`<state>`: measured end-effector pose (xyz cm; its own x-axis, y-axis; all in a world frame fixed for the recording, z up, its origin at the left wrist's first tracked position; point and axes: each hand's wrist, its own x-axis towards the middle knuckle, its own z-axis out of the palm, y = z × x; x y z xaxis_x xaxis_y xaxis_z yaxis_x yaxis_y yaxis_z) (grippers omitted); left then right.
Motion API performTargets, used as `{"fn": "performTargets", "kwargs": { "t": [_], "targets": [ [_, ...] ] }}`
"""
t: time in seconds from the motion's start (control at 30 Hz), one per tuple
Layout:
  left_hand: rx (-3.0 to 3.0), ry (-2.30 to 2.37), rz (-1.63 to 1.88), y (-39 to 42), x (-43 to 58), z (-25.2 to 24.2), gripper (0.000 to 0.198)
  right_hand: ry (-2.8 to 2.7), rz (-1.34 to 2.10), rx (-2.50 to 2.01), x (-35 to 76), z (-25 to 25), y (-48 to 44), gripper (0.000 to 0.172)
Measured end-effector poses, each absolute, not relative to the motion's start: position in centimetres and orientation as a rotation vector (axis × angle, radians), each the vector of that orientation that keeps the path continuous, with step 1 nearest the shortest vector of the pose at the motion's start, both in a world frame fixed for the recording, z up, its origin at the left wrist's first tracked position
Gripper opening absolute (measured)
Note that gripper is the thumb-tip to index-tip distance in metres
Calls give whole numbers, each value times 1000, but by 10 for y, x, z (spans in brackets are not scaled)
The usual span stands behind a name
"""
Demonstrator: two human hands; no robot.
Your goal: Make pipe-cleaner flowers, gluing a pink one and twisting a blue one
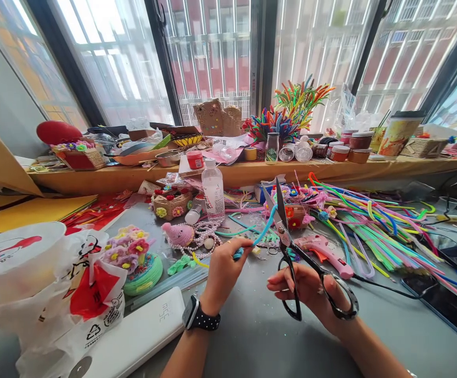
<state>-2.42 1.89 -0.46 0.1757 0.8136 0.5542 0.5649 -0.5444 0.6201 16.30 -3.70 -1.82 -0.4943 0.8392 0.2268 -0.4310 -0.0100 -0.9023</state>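
My left hand (224,268) pinches a blue pipe cleaner (263,232), whose free end rises to the right between the blades of a pair of black-handled scissors (287,236). My right hand (310,291) grips the scissors by their loops, blades open and pointing up and away. A black watch with white dots sits on my left wrist. Both hands hover above the grey table (252,336), near its middle.
A pink glue gun (322,249) lies just behind the scissors. Loose coloured pipe cleaners (373,220) spread to the right. A clear bottle (213,191), bead strings, small baskets and craft flowers lie behind. A white power bank (134,336) and plastic bag (66,294) sit left; phones right.
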Motion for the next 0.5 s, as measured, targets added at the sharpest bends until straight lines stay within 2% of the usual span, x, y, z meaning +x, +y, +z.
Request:
{"fn": "performTargets", "kwargs": {
  "t": [0.17,0.5],
  "targets": [
    [2280,1159,1248,19,-23,-6,12,-1321,1612,-445,164,-17,-35,52],
    [2342,1129,1111,13,-18,-4,17,-1340,1525,-472,159,-16,-36,51]
  ]
}}
